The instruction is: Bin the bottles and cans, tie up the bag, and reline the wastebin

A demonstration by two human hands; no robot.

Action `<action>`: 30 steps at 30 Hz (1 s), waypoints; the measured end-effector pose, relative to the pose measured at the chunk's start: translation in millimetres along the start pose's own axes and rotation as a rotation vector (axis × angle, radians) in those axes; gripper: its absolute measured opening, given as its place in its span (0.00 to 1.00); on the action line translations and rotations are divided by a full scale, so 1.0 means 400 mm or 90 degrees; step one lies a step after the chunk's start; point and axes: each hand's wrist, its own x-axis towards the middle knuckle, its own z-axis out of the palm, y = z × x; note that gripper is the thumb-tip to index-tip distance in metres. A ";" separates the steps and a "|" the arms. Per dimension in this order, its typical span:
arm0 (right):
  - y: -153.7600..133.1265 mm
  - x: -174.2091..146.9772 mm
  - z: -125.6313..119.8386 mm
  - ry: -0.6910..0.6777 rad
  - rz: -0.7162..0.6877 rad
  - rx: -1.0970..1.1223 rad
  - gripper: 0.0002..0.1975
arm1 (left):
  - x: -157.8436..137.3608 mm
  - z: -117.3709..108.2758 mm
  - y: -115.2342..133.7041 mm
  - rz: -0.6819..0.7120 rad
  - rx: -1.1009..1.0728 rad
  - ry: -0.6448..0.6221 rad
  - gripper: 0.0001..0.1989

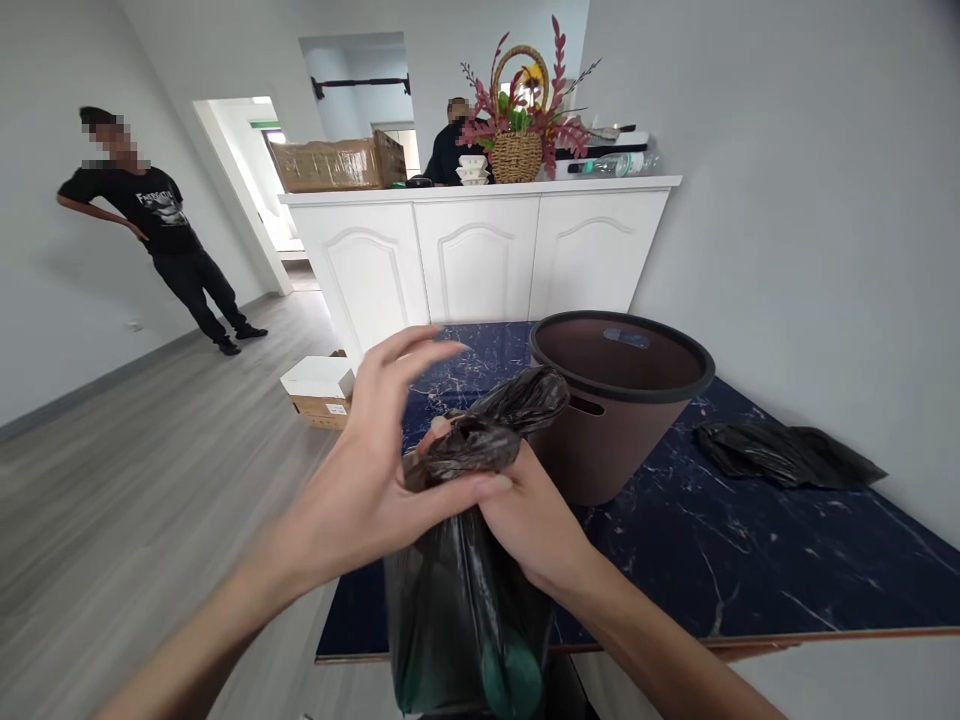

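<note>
A filled black garbage bag (457, 590) hangs at the table's front edge, with greenish things showing dimly through its thin plastic. My right hand (540, 520) is closed around the bag's gathered neck, most of its fingers hidden behind the plastic. The twisted top of the bag sticks up and leans right. My left hand (360, 470) is open at the left of the neck, fingers raised and apart, its thumb lying across the front of the neck. Just beyond stands a brown trash can (622, 440) with a dark rim.
Another black plastic bag (787, 455) lies flat at the right of the dark blue marbled table (750, 560). Boxes (321, 390) sit on the floor left of the table. Behind is a white counter (480, 260). One person (161, 210) stands at left, another (448, 140) behind the counter.
</note>
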 end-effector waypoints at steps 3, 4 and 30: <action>-0.025 0.008 -0.030 -0.121 0.023 -0.051 0.14 | -0.051 0.016 -0.040 -0.167 -0.081 0.031 0.53; -0.036 0.012 -0.039 -0.164 0.029 -0.078 0.15 | -0.063 0.019 -0.049 -0.215 -0.110 -0.003 0.53; -0.034 0.035 -0.112 -0.046 0.276 0.260 0.21 | -0.104 0.084 -0.103 -0.293 -0.392 0.070 0.15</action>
